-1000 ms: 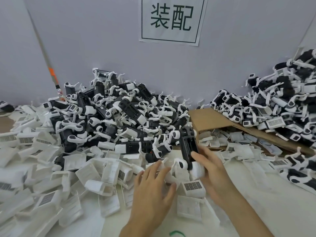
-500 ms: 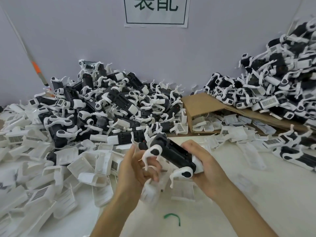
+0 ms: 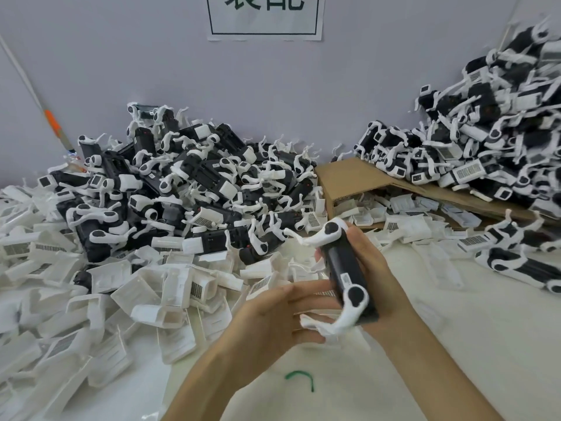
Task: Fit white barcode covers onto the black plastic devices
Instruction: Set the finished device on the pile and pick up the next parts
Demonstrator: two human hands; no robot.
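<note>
Though held, device (image 3: 344, 262) label (image 3: 346, 279) illegible.

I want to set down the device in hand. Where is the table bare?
Bare table lies right of the right forearm, below the devices strewn at the right edge. A smaller patch surrounds the green clip between the forearms. The left is crowded with white covers, the back with the device heap.

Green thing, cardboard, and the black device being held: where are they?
green loop (image 3: 299, 373): head view, top of its arc.
cardboard (image 3: 349, 180): head view, bare flap.
device (image 3: 344, 265): head view, middle of black body.
</note>
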